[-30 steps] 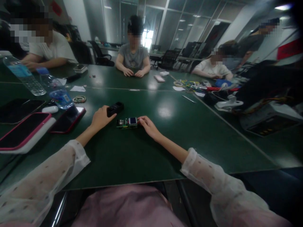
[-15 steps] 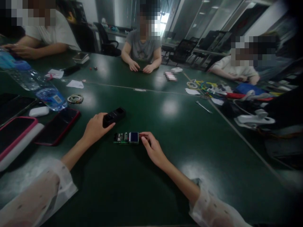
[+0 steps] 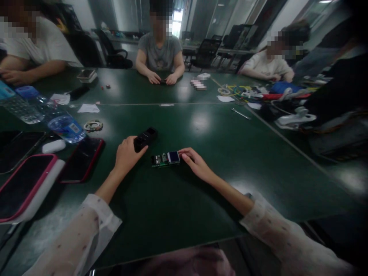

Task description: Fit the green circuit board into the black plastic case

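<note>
My left hand point(image 3: 128, 155) is closed round the near end of a black plastic casing point(image 3: 146, 138), which has a rectangular opening at its far end. To its right and nearer me is a small green circuit board point(image 3: 161, 160), with electronic parts at its left and a dark square screen point(image 3: 173, 157) at its right. My right hand point(image 3: 197, 163) pinches the board's right end between thumb and fingers. How firmly it grips cannot be made out. A narrow gap lies between casing and board.
Phones point(image 3: 82, 161), a white case point(image 3: 54, 146) and water bottles point(image 3: 67, 128) crowd the left of the green table point(image 3: 207, 207). A wire coil point(image 3: 93, 125) lies beyond them. A wrench point(image 3: 240, 114) and tangled cables point(image 3: 244, 92) are at the right. Several people sit across the table.
The view has turned and tilted down, so the table's near edge now shows. Both hands keep their places on the casing and the circuit board; the board looks slightly more tilted.
</note>
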Action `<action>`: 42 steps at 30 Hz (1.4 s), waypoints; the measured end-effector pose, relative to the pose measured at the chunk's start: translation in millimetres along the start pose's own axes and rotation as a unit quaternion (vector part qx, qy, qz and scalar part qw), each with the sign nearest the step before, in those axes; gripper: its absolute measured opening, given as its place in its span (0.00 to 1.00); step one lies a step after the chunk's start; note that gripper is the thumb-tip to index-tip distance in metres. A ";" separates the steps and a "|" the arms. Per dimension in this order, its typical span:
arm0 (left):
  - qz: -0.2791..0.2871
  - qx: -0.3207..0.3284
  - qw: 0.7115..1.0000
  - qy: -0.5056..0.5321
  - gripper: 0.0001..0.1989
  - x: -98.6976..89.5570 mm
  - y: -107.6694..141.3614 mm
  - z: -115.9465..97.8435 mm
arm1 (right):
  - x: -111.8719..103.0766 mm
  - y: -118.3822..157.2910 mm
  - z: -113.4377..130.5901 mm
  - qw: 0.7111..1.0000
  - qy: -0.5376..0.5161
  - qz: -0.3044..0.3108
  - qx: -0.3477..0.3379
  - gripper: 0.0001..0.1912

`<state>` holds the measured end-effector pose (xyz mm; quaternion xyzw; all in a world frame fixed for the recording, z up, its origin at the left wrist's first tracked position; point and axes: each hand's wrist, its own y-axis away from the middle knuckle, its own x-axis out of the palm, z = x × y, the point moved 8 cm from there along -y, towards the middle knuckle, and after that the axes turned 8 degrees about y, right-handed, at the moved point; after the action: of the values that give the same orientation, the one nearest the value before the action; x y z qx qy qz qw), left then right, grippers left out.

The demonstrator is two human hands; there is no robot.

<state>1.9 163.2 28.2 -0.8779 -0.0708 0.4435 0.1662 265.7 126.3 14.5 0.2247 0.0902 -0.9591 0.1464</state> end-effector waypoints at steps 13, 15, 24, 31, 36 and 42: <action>-0.019 -0.011 0.996 0.090 0.28 -1.6 16.2 16.8 | 7.1 12.4 3.1 0.999 -0.013 -0.014 -0.038 0.18; -0.003 0.001 0.992 0.122 0.28 -2.9 24.3 11.9 | 7.5 15.7 5.8 0.999 -0.013 -0.013 -0.048 0.18; 0.014 -0.022 0.956 0.291 0.32 -10.8 39.1 4.6 | 2.9 20.7 8.2 0.999 -0.006 -0.001 -0.052 0.19; 0.052 -0.061 0.901 0.427 0.34 -15.5 43.3 -5.5 | 3.5 18.6 4.6 0.998 -0.003 0.004 -0.059 0.18; 0.123 -0.043 0.899 0.418 0.32 -14.7 52.8 -39.4 | 4.1 18.7 4.6 0.998 -0.004 0.012 -0.064 0.18; 0.150 0.012 0.911 0.384 0.31 -8.8 56.7 -61.7 | 3.7 18.4 5.8 0.998 0.006 0.002 -0.069 0.18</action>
<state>44.9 93.7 48.7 -0.9786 0.1367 0.0925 0.1228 266.1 106.7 16.0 0.2201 0.1566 -0.9490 0.1627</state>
